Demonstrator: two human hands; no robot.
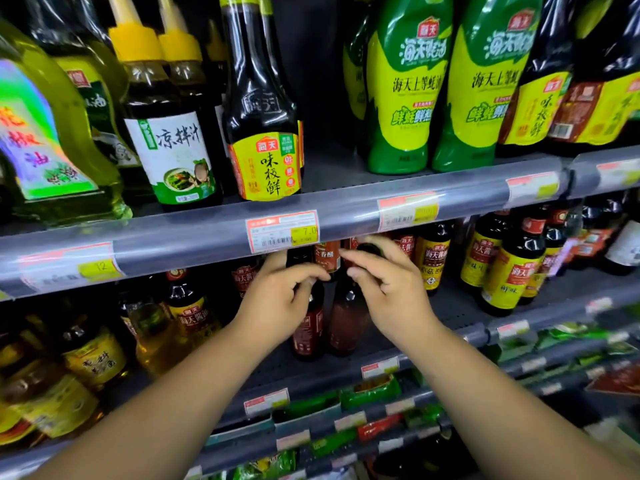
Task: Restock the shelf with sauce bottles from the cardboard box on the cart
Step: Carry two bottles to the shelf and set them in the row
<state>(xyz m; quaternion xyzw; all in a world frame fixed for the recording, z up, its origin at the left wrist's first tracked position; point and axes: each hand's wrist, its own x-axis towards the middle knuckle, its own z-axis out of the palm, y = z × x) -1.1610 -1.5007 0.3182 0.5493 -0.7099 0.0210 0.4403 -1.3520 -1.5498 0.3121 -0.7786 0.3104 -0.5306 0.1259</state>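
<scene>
The left hand [280,299] curls its fingers round the narrow neck of a slim, glossy dark sauce bottle [308,329] with a red label. The right hand [389,292] grips the neck of a second bottle [346,323], matching in shape and just beside the first. Both stand upright on the grey, finely dotted shelf [460,306], beneath a curved, clear plastic price rail [207,237].

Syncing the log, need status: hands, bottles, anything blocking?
Left hand grips left red-label bottle at neck. Right hand grips right red-label bottle at neck. Both at middle shelf front. Price rail close overhead.
</scene>
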